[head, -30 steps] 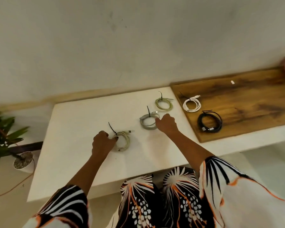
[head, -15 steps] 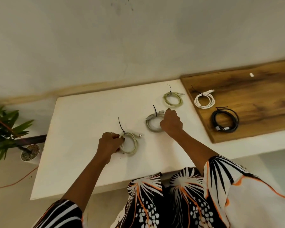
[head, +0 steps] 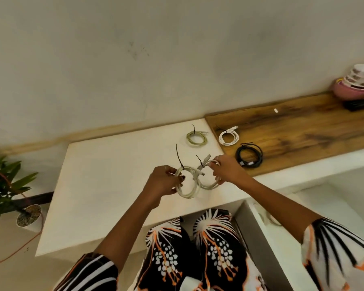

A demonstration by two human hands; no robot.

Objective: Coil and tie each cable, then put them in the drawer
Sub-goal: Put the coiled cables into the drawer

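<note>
The coiling and tying is looking finished for every cable in view, so the step in hand is the carrying to the drawer; the left hand is curling its fingers round a pale coiled cable with a long black tie sticking up, and the right hand is gripping a grey coiled cable in the same way; both coils are hanging above the white surface, touching or just overlapping each other between the hands; three tied coils are waiting further back: a green coil on the white surface, a white coil and a black coil on the wooden board; the open drawer is showing below the right forearm, so the next move is calling for swinging both coils down and right, over its near wall, and letting them go inside without the ties snagging
</note>
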